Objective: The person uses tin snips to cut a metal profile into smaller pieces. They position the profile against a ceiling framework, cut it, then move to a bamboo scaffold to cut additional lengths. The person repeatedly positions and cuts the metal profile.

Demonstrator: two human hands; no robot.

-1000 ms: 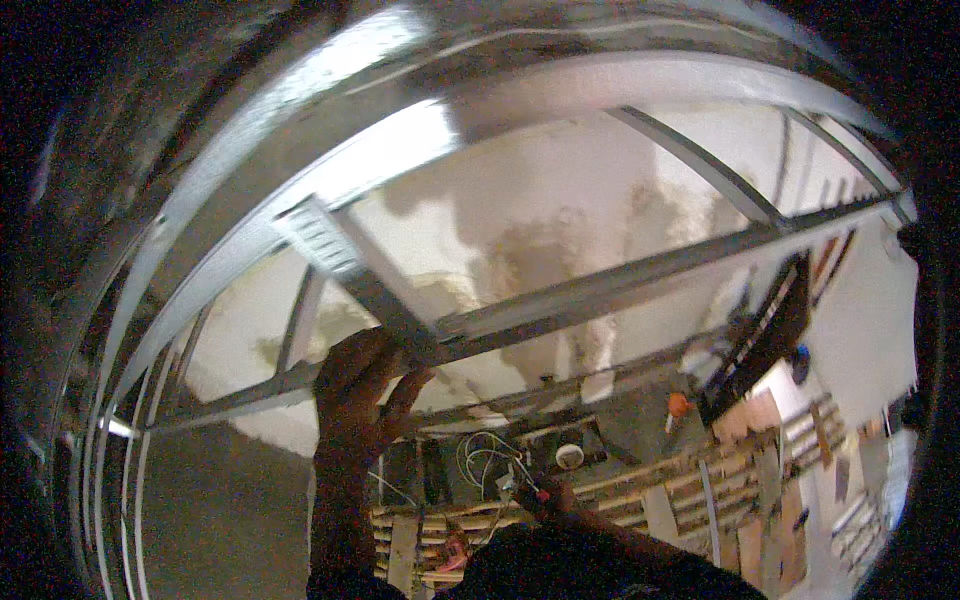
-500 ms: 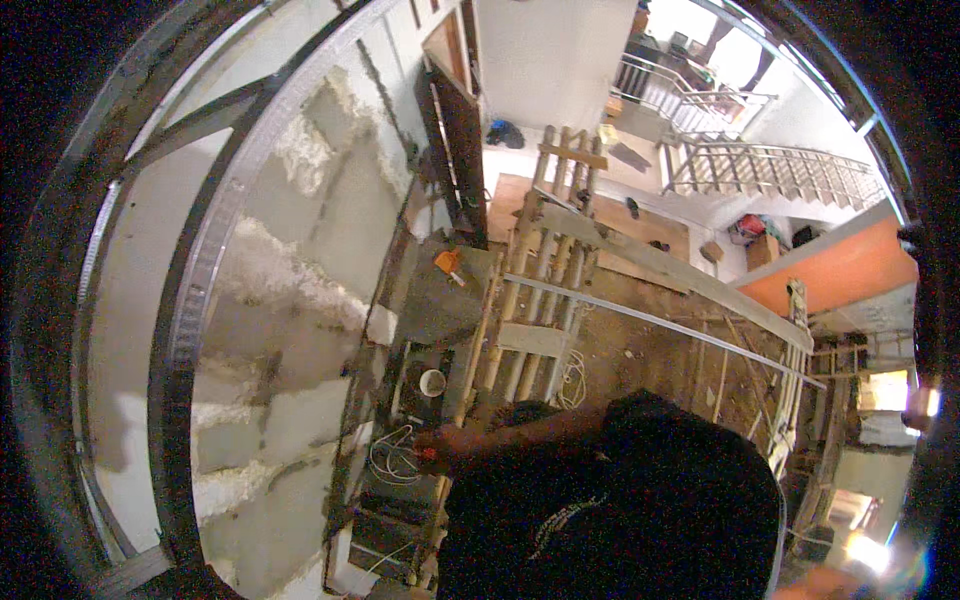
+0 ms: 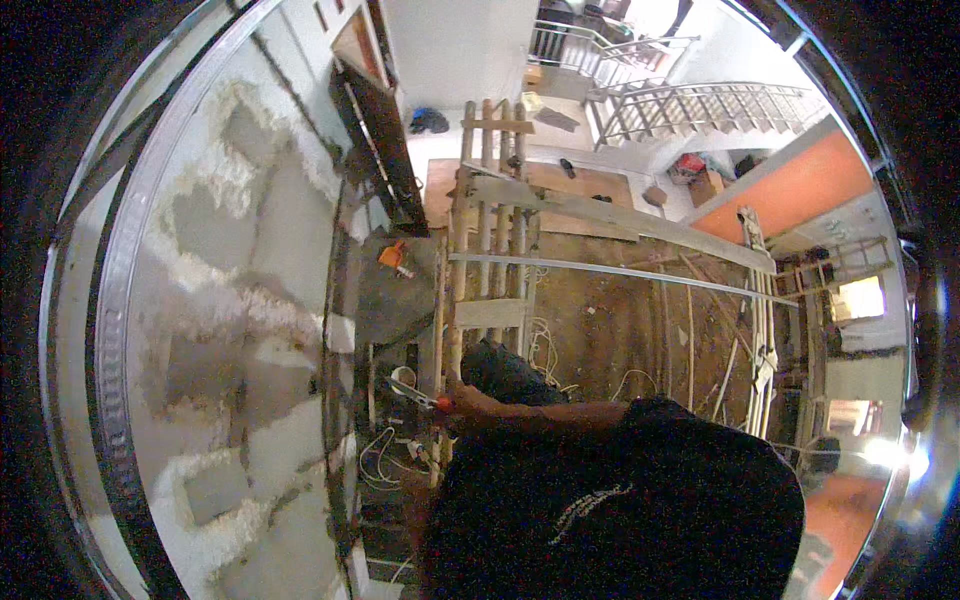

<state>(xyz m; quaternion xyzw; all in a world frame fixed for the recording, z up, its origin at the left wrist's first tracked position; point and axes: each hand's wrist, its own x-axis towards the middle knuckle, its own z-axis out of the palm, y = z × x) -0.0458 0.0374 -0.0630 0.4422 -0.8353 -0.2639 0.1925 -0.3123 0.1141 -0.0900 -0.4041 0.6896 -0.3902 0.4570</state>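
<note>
My right arm reaches across from the dark sleeve toward the left. At its end my right hand (image 3: 463, 399) is closed around a red-handled tool (image 3: 418, 395) with a narrow pale blade, whose exact kind is too blurred to tell. The blade passes over or beside a small pale round container (image 3: 402, 377), and it is unclear whether they touch. Beside my dark shirt lies a dim strip of skin, apparently my left arm and hand (image 3: 415, 490); its fingers cannot be made out. Loops of white cable (image 3: 378, 460) hang close to it.
A patchy plastered wall (image 3: 240, 330) fills the left. Bamboo scaffold poles (image 3: 487, 260) run ahead, joined by a long plank (image 3: 640, 222) and a metal bar (image 3: 620, 270). Below is a dirt floor (image 3: 610, 340). An orange tool (image 3: 393, 255) lies farther off, and a staircase (image 3: 710, 110) stands behind.
My right hand has moved up and away from the white cable toward the round container, and the tool's pale blade now shows. The whole view has shifted, with the scene moving left.
</note>
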